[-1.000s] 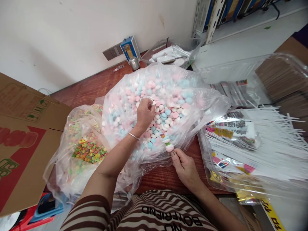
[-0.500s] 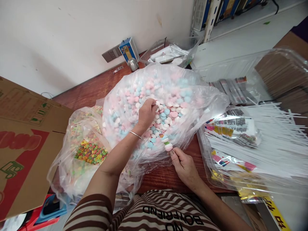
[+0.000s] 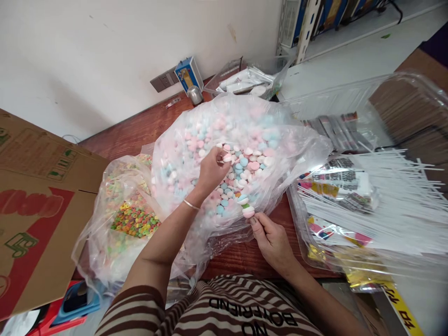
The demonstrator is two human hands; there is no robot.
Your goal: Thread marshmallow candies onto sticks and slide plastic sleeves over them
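Observation:
A large clear plastic bag (image 3: 301, 144) lies open, full of round pink, white and blue candies (image 3: 243, 170) that look like small marshmallows. My left hand (image 3: 214, 169) reaches into its opening, thumb and fingers pinched on a pinkish-white candy (image 3: 227, 158). At the bag's near edge, my right hand (image 3: 271, 238) grips the lower end of a candy skewer (image 3: 246, 208). Pastel candies with green and orange pieces between them are stacked on it. The stick itself is mostly hidden by the fingers and candies.
Left of the big bag sits a bag of small colourful ring candies (image 3: 135, 219), beside a cardboard box (image 3: 38, 205). At right, a clear plastic tray (image 3: 297, 233) holds many white sticks (image 3: 392, 205) and printed packets. Behind stand a clear bin (image 3: 280, 79) and a metal cup (image 3: 195, 95).
My left hand has turned slightly and lifted a little, with a pinkish-white candy now showing at its fingertips. My right hand still holds the skewer in nearly the same place.

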